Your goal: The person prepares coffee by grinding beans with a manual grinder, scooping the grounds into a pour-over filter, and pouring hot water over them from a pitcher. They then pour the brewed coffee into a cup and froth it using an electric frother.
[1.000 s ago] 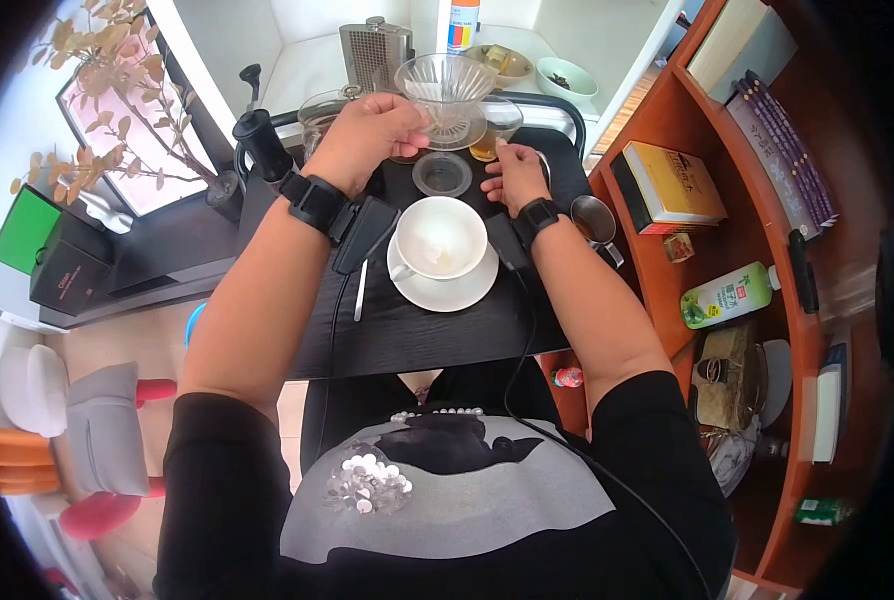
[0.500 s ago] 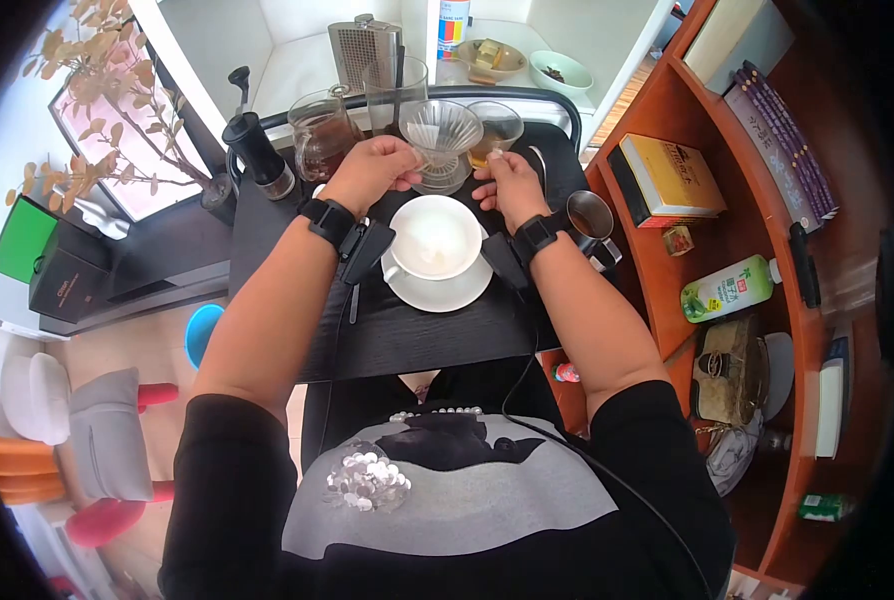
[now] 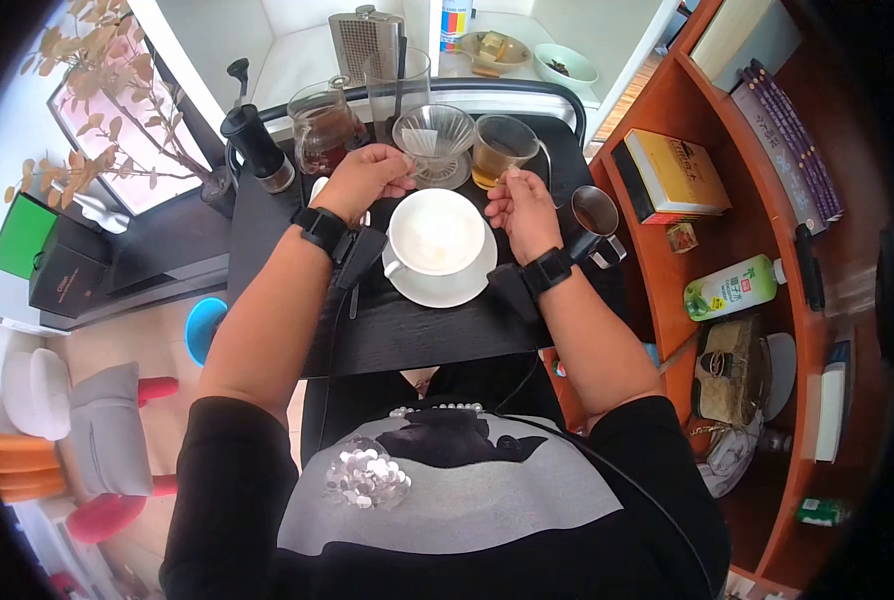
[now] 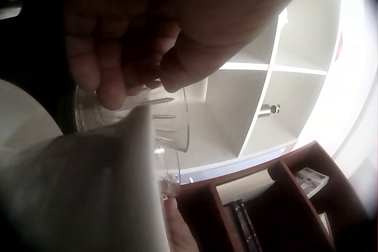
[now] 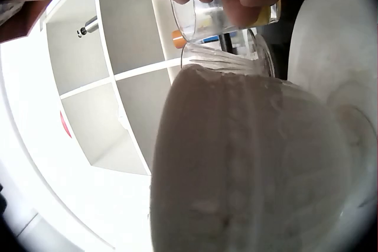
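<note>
In the head view, my left hand [image 3: 367, 184] pinches the near left side of a clear ribbed coffee dripper [image 3: 435, 138]. My left thumb and finger also meet at the ribbed dripper [image 4: 171, 123] in the left wrist view. My right hand [image 3: 529, 210] has thumb and fingertips at the near side of a clear glass [image 3: 503, 150] with amber liquid low inside. The right wrist view shows curled fingers against this glass [image 5: 204, 15]. Between my wrists, a white cup [image 3: 435, 228] with a whitish inside stands on a saucer [image 3: 437, 290].
A hand grinder [image 3: 257, 148], a glass pitcher [image 3: 325, 130] with dark liquid and a tall clear cylinder [image 3: 397, 85] line the back left of the black table [image 3: 417, 345]. A metal jug [image 3: 595, 212] stands at the right edge, beside a wooden shelf [image 3: 672, 300].
My left hand has brought the dripper nearer and down, over where a dark round disc lay. My right hand and the glass have moved slightly nearer and to the right.
</note>
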### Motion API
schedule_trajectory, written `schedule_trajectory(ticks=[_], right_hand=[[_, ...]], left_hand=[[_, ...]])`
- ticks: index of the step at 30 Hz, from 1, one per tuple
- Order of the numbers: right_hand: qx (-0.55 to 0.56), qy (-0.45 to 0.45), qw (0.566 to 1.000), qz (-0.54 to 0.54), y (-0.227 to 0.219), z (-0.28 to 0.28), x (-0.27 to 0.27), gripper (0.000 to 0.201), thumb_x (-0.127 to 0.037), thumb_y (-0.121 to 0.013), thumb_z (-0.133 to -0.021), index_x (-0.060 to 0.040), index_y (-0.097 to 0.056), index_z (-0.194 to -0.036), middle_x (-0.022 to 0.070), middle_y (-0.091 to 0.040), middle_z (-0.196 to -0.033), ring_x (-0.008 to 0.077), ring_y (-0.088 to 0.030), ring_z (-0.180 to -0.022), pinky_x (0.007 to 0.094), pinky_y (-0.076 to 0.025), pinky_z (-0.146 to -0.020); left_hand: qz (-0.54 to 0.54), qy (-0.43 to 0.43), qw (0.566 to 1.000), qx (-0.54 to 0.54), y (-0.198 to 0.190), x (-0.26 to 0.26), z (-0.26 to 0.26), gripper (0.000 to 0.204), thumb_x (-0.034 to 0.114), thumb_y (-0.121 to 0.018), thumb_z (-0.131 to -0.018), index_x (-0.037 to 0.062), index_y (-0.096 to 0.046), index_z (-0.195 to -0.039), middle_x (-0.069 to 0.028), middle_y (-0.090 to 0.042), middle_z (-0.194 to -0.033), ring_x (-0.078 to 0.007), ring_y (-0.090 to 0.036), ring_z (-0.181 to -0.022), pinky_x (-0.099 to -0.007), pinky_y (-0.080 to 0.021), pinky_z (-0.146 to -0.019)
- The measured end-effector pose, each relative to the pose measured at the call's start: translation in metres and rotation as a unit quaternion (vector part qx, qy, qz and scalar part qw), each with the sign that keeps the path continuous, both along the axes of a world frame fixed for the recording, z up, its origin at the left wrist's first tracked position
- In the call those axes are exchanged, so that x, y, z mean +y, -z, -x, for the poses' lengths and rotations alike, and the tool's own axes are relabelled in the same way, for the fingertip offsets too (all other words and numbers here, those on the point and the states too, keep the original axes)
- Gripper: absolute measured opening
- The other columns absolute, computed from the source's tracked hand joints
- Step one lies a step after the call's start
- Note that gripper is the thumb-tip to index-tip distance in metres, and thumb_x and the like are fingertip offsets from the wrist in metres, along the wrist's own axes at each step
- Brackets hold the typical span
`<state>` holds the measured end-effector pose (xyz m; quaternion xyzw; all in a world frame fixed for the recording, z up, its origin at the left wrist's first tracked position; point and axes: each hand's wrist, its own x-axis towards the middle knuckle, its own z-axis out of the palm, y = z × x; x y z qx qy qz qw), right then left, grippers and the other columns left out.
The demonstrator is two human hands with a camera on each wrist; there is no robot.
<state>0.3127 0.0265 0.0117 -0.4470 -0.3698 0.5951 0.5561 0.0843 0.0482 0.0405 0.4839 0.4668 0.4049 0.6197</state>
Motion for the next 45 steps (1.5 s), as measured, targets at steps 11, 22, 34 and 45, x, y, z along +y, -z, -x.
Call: schedule_trajectory(ticks=[11,22,34,45], right_hand=[[-0.019,-0.031,0.999,-0.027,-0.008,-0.012,-0.036,0.024,-0.029,-0.045,-0.093,-0.0053,-0.049,-0.093,0.0036,-0.055,-0.07,0.0091,-0.053,-0.053,0.0199,-0.041,-0.045],[-0.118,-0.081,0.985,-0.093,-0.046,-0.029,-0.059,0.02,-0.025,-0.046,-0.093,-0.0058,-0.051,-0.093,0.0017,-0.055,-0.071,0.0062,-0.052,-0.055,0.0181,-0.04,-0.046],[-0.272,-0.117,0.944,-0.148,-0.069,-0.047,-0.07,0.02,-0.024,-0.051,-0.091,-0.0061,-0.055,-0.098,-0.0019,-0.052,-0.073,0.0031,-0.05,-0.06,0.0158,-0.04,-0.051],[-0.422,-0.119,0.866,-0.24,-0.081,-0.042,-0.075,0.017,-0.015,-0.054,-0.088,-0.0001,-0.055,-0.096,0.005,-0.055,-0.079,0.0119,-0.052,-0.066,0.0241,-0.044,-0.06]], left_hand=[[-0.021,-0.013,0.999,0.03,-0.001,0.0,0.0,0.017,0.017,-0.058,-0.084,0.0013,-0.057,-0.09,-0.0049,-0.059,-0.085,-0.0117,-0.058,-0.075,-0.0227,-0.048,-0.069],[-0.011,-0.016,0.998,0.059,-0.007,-0.001,0.0,0.018,0.02,-0.059,-0.085,0.0049,-0.056,-0.093,-0.0016,-0.059,-0.084,-0.0097,-0.058,-0.076,-0.0213,-0.047,-0.066],[-0.093,-0.068,0.984,0.139,-0.034,-0.06,0.027,0.045,0.025,-0.056,-0.084,0.0027,-0.045,-0.122,-0.0082,-0.051,-0.116,-0.0161,-0.054,-0.098,-0.0281,-0.044,-0.078],[-0.032,-0.245,0.968,-0.036,0.014,-0.159,0.098,0.035,0.017,-0.048,-0.09,0.0042,-0.044,-0.121,-0.009,-0.051,-0.118,-0.0169,-0.053,-0.099,-0.0282,-0.043,-0.079]])
